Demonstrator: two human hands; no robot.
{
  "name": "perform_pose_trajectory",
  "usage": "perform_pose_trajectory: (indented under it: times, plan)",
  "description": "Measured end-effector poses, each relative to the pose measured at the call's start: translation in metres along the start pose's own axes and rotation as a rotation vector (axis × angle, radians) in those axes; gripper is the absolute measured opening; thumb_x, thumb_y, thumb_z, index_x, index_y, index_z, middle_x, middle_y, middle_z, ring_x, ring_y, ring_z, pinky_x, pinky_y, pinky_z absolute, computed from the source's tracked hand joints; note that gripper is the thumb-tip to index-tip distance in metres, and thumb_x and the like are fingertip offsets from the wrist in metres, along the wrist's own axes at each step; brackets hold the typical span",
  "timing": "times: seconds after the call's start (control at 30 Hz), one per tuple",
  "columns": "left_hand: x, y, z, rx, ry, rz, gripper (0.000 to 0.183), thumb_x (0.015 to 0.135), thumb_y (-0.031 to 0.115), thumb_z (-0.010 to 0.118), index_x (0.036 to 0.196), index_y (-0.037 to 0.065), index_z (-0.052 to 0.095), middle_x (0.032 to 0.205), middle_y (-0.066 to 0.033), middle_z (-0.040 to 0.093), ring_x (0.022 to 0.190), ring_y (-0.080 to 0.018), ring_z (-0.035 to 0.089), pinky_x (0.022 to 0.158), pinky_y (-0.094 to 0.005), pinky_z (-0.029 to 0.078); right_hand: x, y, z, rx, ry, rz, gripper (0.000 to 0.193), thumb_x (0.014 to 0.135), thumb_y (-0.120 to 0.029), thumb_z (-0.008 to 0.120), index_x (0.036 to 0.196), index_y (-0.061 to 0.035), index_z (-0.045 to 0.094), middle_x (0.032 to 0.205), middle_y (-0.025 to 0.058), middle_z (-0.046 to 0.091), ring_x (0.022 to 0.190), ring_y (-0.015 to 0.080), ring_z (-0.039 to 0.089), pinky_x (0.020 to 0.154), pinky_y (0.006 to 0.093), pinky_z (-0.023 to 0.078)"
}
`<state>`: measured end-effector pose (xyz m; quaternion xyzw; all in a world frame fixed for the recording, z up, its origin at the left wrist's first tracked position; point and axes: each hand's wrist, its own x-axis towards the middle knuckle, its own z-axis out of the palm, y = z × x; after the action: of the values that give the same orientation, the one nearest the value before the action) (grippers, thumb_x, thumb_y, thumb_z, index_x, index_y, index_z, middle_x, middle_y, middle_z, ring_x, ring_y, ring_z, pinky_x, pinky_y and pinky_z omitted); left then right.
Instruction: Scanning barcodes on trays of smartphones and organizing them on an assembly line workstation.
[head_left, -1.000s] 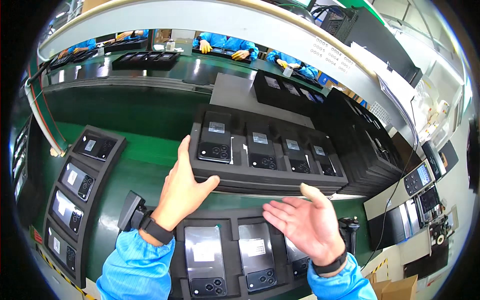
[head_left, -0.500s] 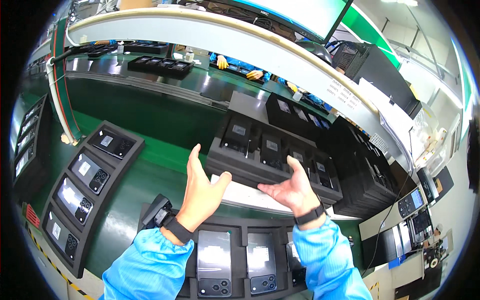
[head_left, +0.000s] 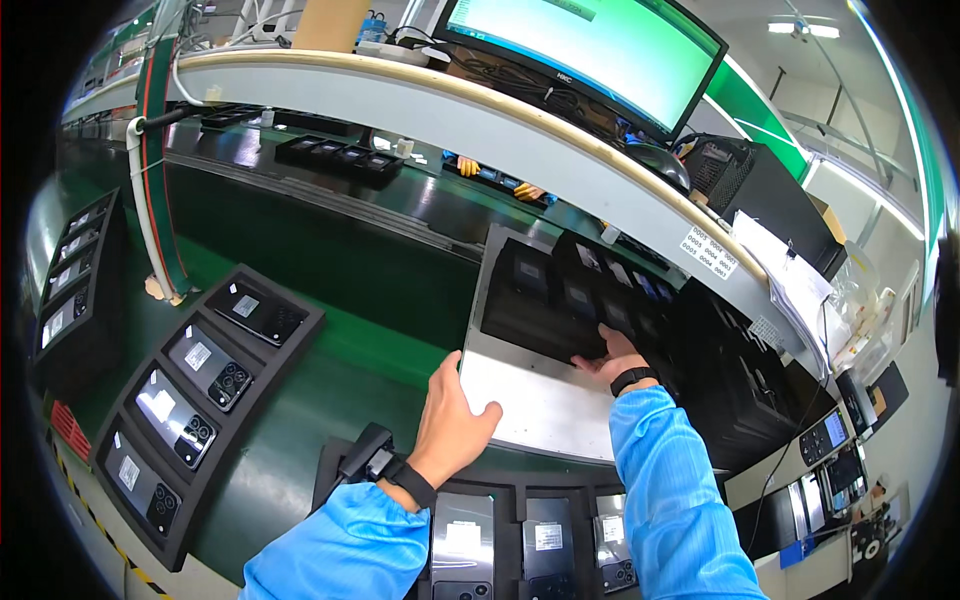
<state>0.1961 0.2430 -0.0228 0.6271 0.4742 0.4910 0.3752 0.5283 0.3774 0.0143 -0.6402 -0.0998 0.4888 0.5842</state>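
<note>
My left hand (head_left: pixel 455 425) is open above the green bench, thumb apart from the fingers, beside the left edge of a white board (head_left: pixel 530 395). My right hand (head_left: pixel 612 362) touches the near edge of a black foam tray (head_left: pixel 530 325) at the far part of that board, its thumb and fingers spread. Dark phones lie in the tray's slots, dim in shadow. Nearest me, partly behind my sleeves, sits another foam tray (head_left: pixel 508 510) with phones (head_left: pixel 463 535) lying back side up, each bearing a white label.
At left a foam tray (head_left: pixel 262 350) holds several labelled phones, with another stack of trays (head_left: pixel 75 290) beyond a white pipe (head_left: pixel 150 220). Stacked black trays (head_left: pixel 740 390) stand at right. A shelf (head_left: pixel 500 110) with a monitor (head_left: pixel 590 50) crosses above. Gloved hands (head_left: pixel 527 190) of a co-worker show behind.
The foam tray by my right hand has slid away from me, baring more of the white board. My right hand has gone forward to its edge; my left stays open. The view has tilted up.
</note>
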Motion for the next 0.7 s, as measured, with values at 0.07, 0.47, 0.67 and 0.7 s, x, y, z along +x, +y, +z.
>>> perform_pose_trajectory:
  times: [0.07,0.47,0.67,0.7]
  plan:
    - [0.000,-0.008,0.004,0.056,-0.057,0.002,0.084,0.086,0.021,0.072,0.153,-0.004,0.029,0.146,-0.0362,0.043,0.134,-0.0490,0.049,0.112,-0.0478,0.043,0.023,-0.001,-0.003,-0.049,-0.084,-0.003,0.062,0.100,-0.042,0.067,0.144,-0.0034,0.045,0.139,0.0293,0.050,0.121,0.0476,0.059,0.091,0.0483,0.062]
    - [-0.003,-0.002,0.005,0.211,-0.187,0.026,0.053,0.086,0.023,0.071,0.131,-0.002,0.057,0.134,-0.0258,0.057,0.124,-0.0431,0.057,0.105,-0.0465,0.048,-0.020,-0.001,0.006,-0.265,-0.105,-0.035,0.073,0.100,-0.054,0.064,0.146,-0.0020,0.042,0.136,0.0321,0.054,0.121,0.0422,0.063,0.096,0.0495,0.058]
    - [0.013,0.000,-0.031,0.258,-0.009,0.183,0.046,0.084,0.018,0.072,0.124,-0.002,0.061,0.125,-0.0252,0.062,0.121,-0.0429,0.059,0.105,-0.0452,0.048,-0.098,0.022,-0.034,-0.535,-0.568,0.000,0.072,0.104,-0.052,0.058,0.151,0.0001,0.043,0.134,0.0268,0.063,0.122,0.0340,0.065,0.104,0.0456,0.052]
    - [0.024,0.003,-0.048,0.249,0.116,0.253,0.041,0.084,0.016,0.072,0.119,-0.003,0.063,0.123,-0.0248,0.063,0.120,-0.0417,0.060,0.105,-0.0446,0.048,-0.121,0.021,-0.048,-0.612,-0.604,-0.038,0.065,0.105,-0.048,0.057,0.148,0.0005,0.049,0.132,0.0245,0.065,0.119,0.0309,0.066,0.103,0.0419,0.053]
